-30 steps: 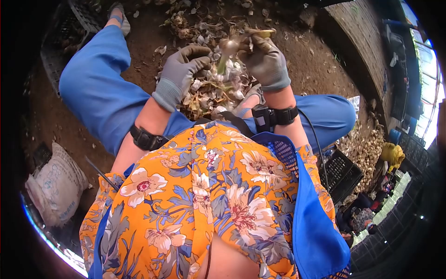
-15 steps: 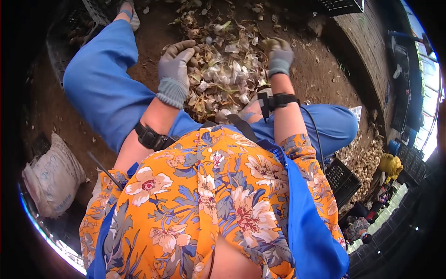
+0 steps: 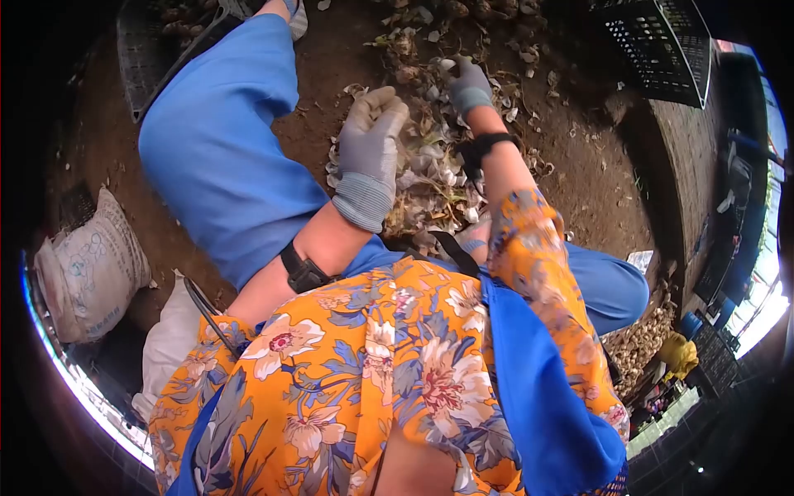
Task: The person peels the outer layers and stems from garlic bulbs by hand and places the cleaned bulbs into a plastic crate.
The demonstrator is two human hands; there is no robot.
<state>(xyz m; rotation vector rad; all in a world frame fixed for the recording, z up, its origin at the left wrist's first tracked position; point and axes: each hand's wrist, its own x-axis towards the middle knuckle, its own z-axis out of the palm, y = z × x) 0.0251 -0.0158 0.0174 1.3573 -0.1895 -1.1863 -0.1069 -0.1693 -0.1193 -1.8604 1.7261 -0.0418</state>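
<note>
My left hand (image 3: 374,136), in a grey knit glove with a soiled tan palm area, hovers over the left side of a heap of dry garlic skins and stalks (image 3: 430,178). Its fingers are loosely bent, and nothing shows in them. Farther forward, my right hand (image 3: 467,83), also gloved, reaches to the far part of the heap. Its fingertips close on a small whitish garlic bulb (image 3: 447,64), partly hidden by the fingers.
Black plastic crates stand at the far right (image 3: 657,50) and far left (image 3: 153,58). White woven sacks (image 3: 95,277) sit at left. A wooden beam (image 3: 674,157) runs along the right, near a pile of garlic bulbs (image 3: 641,347). My bent legs (image 3: 219,149) flank the heap.
My right hand has moved forward from the heap's right side to its far part and now closes on a bulb. My left hand has shifted right and slightly nearer. The camera view has turned.
</note>
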